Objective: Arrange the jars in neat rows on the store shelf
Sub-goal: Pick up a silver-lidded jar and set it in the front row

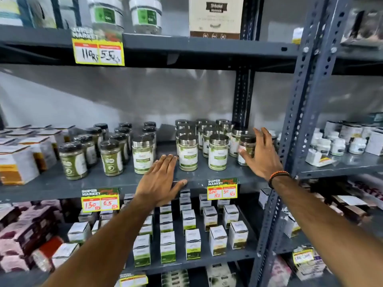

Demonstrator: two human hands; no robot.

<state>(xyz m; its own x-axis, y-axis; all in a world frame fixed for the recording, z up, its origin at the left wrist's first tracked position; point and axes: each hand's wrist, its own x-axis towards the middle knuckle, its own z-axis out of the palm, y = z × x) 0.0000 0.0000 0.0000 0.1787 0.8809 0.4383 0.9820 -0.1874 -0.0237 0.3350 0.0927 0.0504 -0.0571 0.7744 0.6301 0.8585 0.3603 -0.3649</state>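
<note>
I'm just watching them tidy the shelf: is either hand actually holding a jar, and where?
The right hand wraps the side of a dark-lidded jar at the row's right end. The left hand lies flat on the shelf edge, holding nothing.

The shelf (116,183) is dark grey. The jars (188,155) on the right have shiny silver lids and green and white labels. The jars on the left (73,163) have black lids. The price tags (222,189) are yellow, red and white. The wristband (277,176) is orange and black.
</note>
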